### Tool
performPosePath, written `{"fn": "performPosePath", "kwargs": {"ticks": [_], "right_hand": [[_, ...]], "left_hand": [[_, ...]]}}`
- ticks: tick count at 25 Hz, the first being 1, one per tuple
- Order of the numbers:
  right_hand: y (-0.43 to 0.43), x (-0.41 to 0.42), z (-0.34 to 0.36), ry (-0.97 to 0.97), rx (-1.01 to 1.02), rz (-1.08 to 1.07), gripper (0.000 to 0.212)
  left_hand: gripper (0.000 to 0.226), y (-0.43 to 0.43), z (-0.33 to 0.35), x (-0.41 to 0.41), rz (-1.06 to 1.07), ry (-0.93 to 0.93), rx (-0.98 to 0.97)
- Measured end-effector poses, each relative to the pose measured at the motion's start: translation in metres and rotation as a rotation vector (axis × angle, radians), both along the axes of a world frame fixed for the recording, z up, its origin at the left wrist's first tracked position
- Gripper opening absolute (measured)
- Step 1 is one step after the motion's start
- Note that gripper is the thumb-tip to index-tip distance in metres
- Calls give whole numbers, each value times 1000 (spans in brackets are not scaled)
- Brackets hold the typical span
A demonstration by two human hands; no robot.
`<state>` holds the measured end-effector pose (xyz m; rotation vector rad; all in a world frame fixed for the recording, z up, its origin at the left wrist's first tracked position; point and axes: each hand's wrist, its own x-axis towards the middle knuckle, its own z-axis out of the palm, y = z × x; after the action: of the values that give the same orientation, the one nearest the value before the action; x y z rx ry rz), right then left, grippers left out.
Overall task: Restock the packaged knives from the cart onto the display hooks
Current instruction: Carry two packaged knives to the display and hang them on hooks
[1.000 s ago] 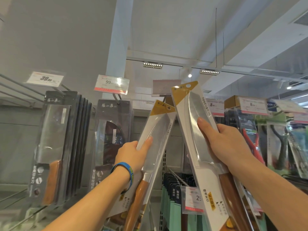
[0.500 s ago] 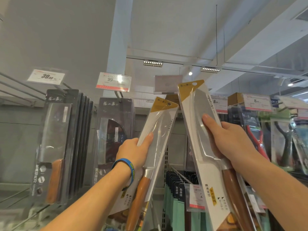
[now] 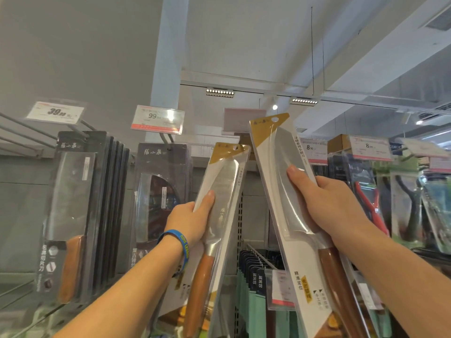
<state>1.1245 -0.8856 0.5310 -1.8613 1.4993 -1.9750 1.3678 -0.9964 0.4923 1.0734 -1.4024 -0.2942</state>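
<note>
Nearest the camera, both forearms reach up from the lower edge. The left hand (image 3: 192,223) wears a blue wristband (image 3: 174,242) and grips the left knife pack (image 3: 227,172) at mid-blade, with the thumb on the clear front and the fingers wrapped behind. This pack tilts right at the top. Its light wooden handle points down and its gold header card with the hang hole is up.

The right hand (image 3: 327,206) grasps the right knife pack (image 3: 275,152) the same way, thumb pressed on the front over the blade and fingers curled round the back edge. This pack leans left at the top and reaches higher than the other. Its darker wooden handle runs down below the hand. Both packs are held up in front of the display, off the hooks, with their top corners near each other but apart.

Behind the left arm, a row of dark cleaver packs (image 3: 73,191) hangs under a price tag reading 39 (image 3: 56,112). Next right, a single dark pack (image 3: 161,181) hangs under a tag reading 99 (image 3: 157,117). Bare hooks (image 3: 22,129) stick out at far left.

Between the arms, on the lower tier, teal packs (image 3: 251,303) hang in a row. Behind the right arm are red-handled shears (image 3: 368,198) in clear packs, under a tag reading 8 (image 3: 313,148).

A blank tag back (image 3: 244,118) shows between the raised packs; its hook is hidden.

Farthest away is a white ceiling with strip lights (image 3: 219,91).
</note>
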Motion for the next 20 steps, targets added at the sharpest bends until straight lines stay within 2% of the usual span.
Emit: {"fn": "performPosePath", "kwargs": {"ticks": [5,10,14,15,16,18,19,20], "right_hand": [[-4,0,0,-11,0,-11,57],[-9,0,0,-8,-14,-4,59],[-12,0,-4,-4,5,4,59],[-13,0,-6,1,9,3,58],[-14,1,-7,7,12,3,57],[-14,2,-8,17,13,7,56],[-14,2,-8,24,8,10,56],[-15,0,-8,25,1,12,56]], "left_hand": [[68,-1,1,-4,32,-104,-42],[68,-19,-1,-6,21,-55,34],[68,-38,3,-18,-75,-25,273],[69,-40,7,-21,-93,-66,356],[66,-42,11,-25,-55,-185,419],[53,-41,22,-32,93,-374,375],[58,-35,29,-34,129,-397,299],[70,-23,35,-35,97,-304,169]]}}
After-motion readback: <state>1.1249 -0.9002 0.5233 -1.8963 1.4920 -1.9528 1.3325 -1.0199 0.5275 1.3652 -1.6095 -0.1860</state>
